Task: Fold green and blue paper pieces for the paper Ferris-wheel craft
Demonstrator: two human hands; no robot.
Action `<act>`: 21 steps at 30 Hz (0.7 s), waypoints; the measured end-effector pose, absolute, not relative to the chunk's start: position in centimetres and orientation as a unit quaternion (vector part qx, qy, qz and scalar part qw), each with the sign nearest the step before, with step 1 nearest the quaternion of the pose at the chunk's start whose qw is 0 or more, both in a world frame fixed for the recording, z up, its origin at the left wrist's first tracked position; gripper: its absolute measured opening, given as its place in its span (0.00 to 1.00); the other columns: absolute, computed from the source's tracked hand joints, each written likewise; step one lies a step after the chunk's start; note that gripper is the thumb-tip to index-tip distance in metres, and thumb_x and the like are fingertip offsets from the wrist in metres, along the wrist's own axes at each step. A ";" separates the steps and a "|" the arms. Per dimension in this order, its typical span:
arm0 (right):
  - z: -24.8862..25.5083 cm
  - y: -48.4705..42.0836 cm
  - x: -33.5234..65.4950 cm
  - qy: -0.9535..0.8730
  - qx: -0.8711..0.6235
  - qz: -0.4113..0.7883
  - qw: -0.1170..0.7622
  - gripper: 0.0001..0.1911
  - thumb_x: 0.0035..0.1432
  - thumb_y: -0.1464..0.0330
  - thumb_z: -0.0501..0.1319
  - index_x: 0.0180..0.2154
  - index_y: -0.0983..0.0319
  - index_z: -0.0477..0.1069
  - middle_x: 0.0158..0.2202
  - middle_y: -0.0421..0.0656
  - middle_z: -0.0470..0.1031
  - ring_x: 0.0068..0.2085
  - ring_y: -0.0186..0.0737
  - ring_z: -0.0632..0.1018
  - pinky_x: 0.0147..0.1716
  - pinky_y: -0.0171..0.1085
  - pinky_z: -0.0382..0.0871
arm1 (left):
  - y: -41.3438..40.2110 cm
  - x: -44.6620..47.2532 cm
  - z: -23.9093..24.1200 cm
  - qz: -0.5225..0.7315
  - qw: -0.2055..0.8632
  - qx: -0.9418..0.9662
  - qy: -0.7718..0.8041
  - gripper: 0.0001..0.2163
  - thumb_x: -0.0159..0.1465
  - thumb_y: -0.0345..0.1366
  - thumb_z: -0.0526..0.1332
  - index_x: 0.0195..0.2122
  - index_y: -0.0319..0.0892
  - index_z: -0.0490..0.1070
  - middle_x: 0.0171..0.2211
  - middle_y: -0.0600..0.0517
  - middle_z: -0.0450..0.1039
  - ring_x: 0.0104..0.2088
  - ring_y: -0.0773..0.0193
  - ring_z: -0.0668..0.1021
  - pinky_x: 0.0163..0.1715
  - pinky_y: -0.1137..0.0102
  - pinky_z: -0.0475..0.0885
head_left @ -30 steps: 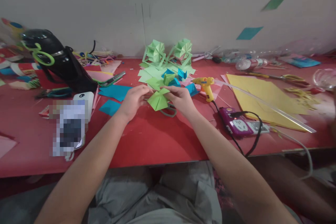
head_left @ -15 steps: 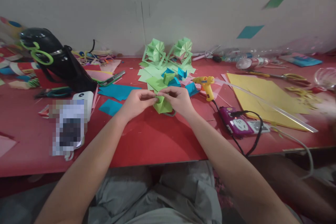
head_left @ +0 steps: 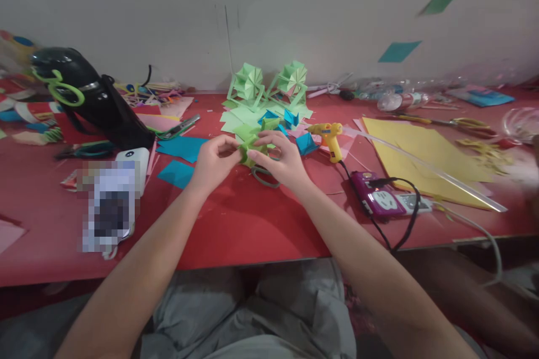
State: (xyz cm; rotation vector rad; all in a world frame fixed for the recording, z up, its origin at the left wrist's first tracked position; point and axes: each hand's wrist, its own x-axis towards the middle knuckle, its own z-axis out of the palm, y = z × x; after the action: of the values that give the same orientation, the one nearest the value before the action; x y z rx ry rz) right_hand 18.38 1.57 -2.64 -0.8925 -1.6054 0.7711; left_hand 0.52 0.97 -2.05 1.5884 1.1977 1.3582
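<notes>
Between my hands is a folded piece of green paper (head_left: pixel 247 153), its shape partly covered by my fingers. My left hand (head_left: pixel 217 162) pinches its left side with thumb and forefinger. On the other side my right hand (head_left: pixel 283 161) grips it between thumb and fingers. Just below it on the red table lies the grey handle of a pair of scissors (head_left: pixel 265 178). Behind my fingers are folded blue paper pieces (head_left: pixel 291 118) and sheets of light green paper (head_left: pixel 236 121). Two pale green folded paper models (head_left: pixel 248 83) stand at the back.
A yellow glue gun (head_left: pixel 332 140) lies to the right, its cord running to a purple power strip (head_left: pixel 376 195). Farther right are yellow sheets (head_left: pixel 421 151). On the left are blue sheets (head_left: pixel 181 148), a phone (head_left: pixel 113 202) and a black bottle (head_left: pixel 90 95).
The green paper has turned and folded up between my fingers, so it looks narrower. My hands have shifted slightly, and more of the scissors handle shows beneath.
</notes>
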 end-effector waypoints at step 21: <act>-3.4 2.0 18.1 -0.663 -0.392 0.322 0.551 0.04 0.54 0.66 0.63 0.30 0.60 0.74 0.43 0.46 0.77 0.44 0.42 0.77 0.34 0.37 0.71 | 0.8 1.1 -2.7 0.477 0.426 0.611 0.466 0.13 0.52 0.44 0.72 0.33 0.41 0.78 0.33 0.48 0.80 0.34 0.60 0.80 0.36 0.67 0.75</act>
State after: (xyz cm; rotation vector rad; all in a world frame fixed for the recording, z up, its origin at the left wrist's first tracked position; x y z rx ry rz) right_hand 18.13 2.03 -3.41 -0.9266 -1.5685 0.7620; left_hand 1.14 0.78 -2.70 1.5278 1.1646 1.1917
